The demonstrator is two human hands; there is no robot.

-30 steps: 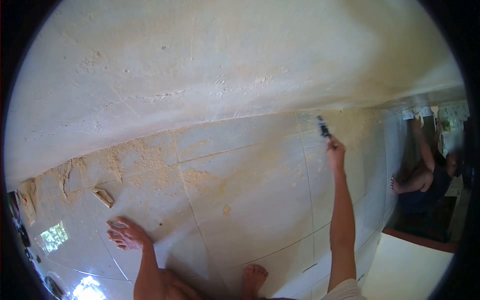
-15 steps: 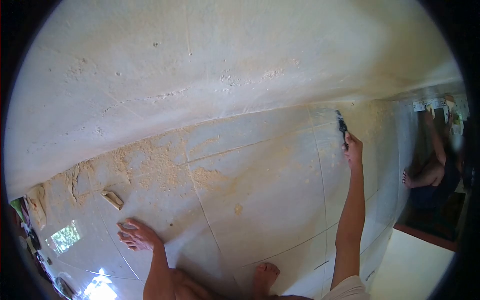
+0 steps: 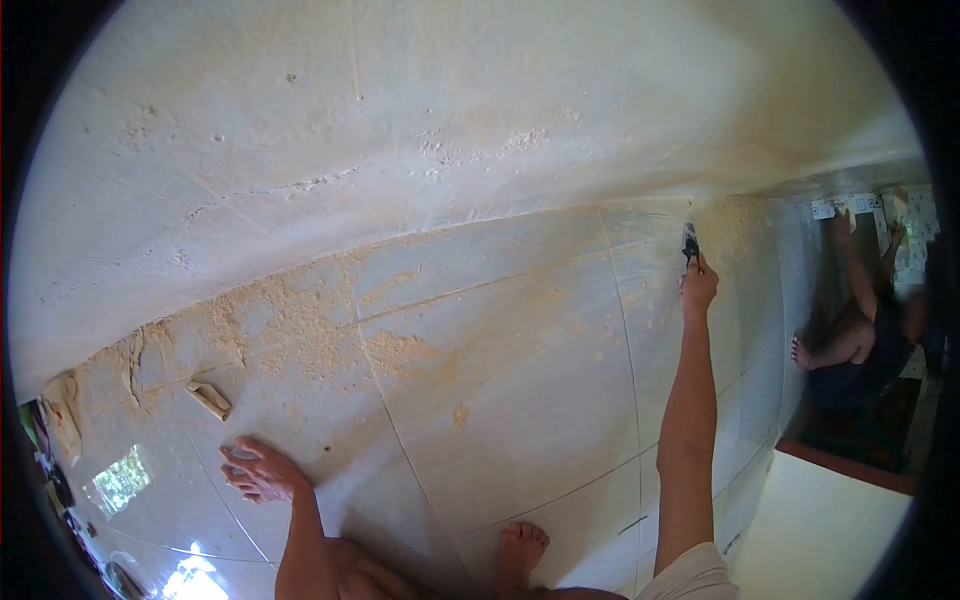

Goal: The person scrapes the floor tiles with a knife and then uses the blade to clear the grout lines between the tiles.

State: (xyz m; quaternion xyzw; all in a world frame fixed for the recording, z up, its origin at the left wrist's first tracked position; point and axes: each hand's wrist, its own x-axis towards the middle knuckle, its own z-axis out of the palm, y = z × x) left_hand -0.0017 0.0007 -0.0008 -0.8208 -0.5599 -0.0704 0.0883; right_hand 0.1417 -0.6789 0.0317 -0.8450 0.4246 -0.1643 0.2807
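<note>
With my arm stretched out, my right hand (image 3: 699, 285) is closed around the black handle of a scraper (image 3: 691, 246). Its short greyish blade points at the foot of the wall, close over the dusty tiles. My left hand (image 3: 262, 471) holds nothing; its fingers are spread low over the tiled floor (image 3: 520, 400). Just beyond those fingers lies a folded piece of tan sandpaper-like sheet (image 3: 209, 400). Tan dust and crumbs (image 3: 300, 320) cover the tiles along the base of the wall.
The pale wall (image 3: 480, 100) has rough, chipped patches. On the right, another person (image 3: 860, 340) sits near the corner, arms raised toward patterned tiles. A cream block with a reddish edge (image 3: 830, 520) stands at lower right. Assorted items (image 3: 60, 485) lie at the far left.
The scraper has turned from tilting left to nearly upright, its blade slightly farther right along the wall's foot. The view has shifted a little; my left hand stays spread by the floor.
</note>
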